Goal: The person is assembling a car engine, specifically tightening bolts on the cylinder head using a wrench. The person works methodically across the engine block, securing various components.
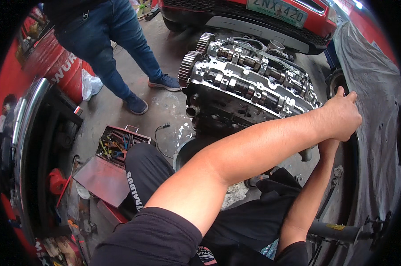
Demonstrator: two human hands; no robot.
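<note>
A bare left hand (340, 116), fingers curled, rests on the far end of a grey metal engine cylinder head (247, 86) (likely heavy, rigid, oily) standing on the floor; right hand's grip cannot be told

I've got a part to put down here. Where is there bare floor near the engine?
Bare concrete floor lies between the engine cylinder head, the standing person's shoes and the open toolbox. It is crowded at the head's right end, where the left hand reaches.
</note>
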